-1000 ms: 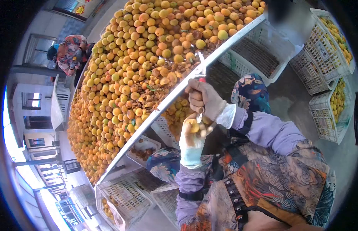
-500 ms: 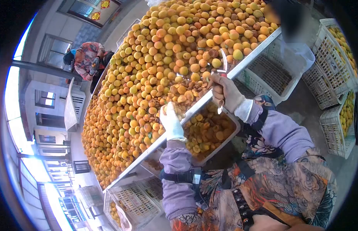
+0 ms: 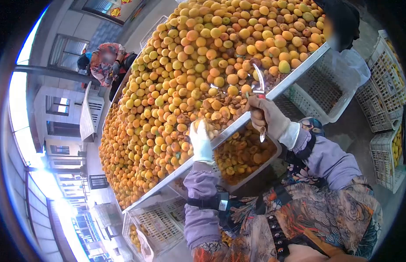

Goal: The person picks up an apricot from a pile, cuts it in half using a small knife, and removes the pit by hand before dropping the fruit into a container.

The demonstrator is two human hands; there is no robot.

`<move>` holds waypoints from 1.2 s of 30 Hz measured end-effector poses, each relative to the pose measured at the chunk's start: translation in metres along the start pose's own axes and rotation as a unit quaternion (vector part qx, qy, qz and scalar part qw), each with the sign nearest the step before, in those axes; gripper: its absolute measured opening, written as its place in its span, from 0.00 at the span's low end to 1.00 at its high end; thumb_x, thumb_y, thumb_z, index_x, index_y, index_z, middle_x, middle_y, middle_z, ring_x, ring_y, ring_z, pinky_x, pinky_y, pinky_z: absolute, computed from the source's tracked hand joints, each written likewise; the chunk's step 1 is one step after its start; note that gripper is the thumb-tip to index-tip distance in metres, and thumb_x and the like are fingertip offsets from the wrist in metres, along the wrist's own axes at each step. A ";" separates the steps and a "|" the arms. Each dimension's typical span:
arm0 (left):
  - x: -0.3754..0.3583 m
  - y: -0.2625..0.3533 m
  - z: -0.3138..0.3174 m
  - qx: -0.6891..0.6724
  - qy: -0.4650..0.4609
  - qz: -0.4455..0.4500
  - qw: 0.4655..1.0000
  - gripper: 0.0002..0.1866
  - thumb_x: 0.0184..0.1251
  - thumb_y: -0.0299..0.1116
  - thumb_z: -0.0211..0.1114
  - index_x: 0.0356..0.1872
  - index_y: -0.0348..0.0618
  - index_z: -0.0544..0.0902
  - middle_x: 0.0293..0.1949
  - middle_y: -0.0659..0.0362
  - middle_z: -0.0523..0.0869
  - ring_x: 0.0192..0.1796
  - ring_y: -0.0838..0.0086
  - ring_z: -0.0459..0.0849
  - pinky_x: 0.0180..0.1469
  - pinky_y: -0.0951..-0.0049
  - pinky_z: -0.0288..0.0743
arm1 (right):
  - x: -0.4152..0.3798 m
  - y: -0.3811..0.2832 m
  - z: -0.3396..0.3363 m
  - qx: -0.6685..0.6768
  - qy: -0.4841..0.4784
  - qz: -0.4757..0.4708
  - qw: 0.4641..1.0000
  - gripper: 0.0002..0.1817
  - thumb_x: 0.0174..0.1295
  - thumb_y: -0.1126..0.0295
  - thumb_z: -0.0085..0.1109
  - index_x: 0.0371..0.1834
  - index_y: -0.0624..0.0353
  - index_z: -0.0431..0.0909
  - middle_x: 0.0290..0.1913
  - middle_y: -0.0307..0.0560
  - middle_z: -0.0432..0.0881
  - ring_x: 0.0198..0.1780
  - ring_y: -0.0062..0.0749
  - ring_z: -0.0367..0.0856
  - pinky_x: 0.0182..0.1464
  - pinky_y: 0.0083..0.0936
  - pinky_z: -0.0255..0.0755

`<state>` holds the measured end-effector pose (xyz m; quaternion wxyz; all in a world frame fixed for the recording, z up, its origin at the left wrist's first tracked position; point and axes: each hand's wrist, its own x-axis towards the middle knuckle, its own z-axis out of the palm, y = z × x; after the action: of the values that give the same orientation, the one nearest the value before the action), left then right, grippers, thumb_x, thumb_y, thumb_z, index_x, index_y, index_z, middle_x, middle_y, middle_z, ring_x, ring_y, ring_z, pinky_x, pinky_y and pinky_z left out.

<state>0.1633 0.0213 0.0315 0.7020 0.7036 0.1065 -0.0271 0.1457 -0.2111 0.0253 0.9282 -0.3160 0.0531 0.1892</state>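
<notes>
Whole apricots [image 3: 168, 96] fill a large table whose metal edge [image 3: 177, 165] runs diagonally in front of me. My left hand [image 3: 200, 139], in a white glove, rests at this edge with its fingers curled around an apricot. My right hand [image 3: 268, 114], also gloved, is closed around a knife with a red part near the grip. The curved blade [image 3: 258, 75] points up over the fruit, and a metal end shows below the fist. Cut apricot pieces [image 3: 216, 112] lie between my hands. Beneath the edge, a crate [image 3: 276, 154] holds many apricot halves.
White crates stand at the right [image 3: 383, 87], beyond the right hand [image 3: 334, 102], and at the lower left [image 3: 155, 225]. A person [image 3: 108, 63] in patterned clothes is at the far side. A dark, blurred head [image 3: 342, 24] shows at the upper right.
The whole view has shifted, so table and hands appear slightly further right and lower. Both hands keep nearly the same pose and hold.
</notes>
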 end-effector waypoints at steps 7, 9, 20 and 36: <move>0.014 -0.006 -0.005 0.060 0.074 -0.005 0.995 0.13 0.68 0.41 0.58 0.37 0.40 0.77 0.26 0.65 0.75 0.25 0.83 0.72 0.26 0.82 0.69 | -0.005 -0.003 0.006 -0.010 0.004 0.020 1.000 0.12 0.70 0.62 0.43 0.30 0.55 0.70 0.12 0.28 0.53 0.10 0.16 0.48 0.13 0.18 0.48; 0.013 0.001 -0.004 0.122 0.093 0.028 0.988 0.14 0.69 0.41 0.58 0.30 0.40 0.78 0.24 0.67 0.73 0.24 0.84 0.69 0.26 0.82 0.65 | -0.007 -0.004 0.006 -0.003 -0.001 0.026 1.000 0.13 0.70 0.61 0.43 0.30 0.56 0.70 0.12 0.29 0.53 0.10 0.16 0.48 0.13 0.18 0.48; -0.055 0.012 -0.017 0.416 -0.015 0.199 0.887 0.08 0.63 0.30 0.60 0.39 0.38 0.77 0.26 0.59 0.80 0.28 0.73 0.78 0.34 0.76 0.73 | -0.022 -0.011 0.015 -0.076 0.005 0.030 0.997 0.14 0.69 0.58 0.44 0.33 0.58 0.69 0.13 0.29 0.55 0.11 0.15 0.51 0.14 0.17 0.52; 0.069 0.027 -0.104 0.561 0.200 0.156 0.788 0.26 0.59 0.45 0.63 0.56 0.41 0.74 0.48 0.47 0.82 0.50 0.58 0.81 0.52 0.64 0.73 | -0.010 0.021 0.018 -0.230 0.036 0.079 0.969 0.12 0.63 0.60 0.60 0.38 0.57 0.73 0.22 0.30 0.70 0.18 0.12 0.66 0.19 0.12 0.60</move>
<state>0.2244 0.1321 0.0468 0.1419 0.9703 0.0990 0.1690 0.1276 -0.1885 0.0297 0.8103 -0.5224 0.0661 0.2572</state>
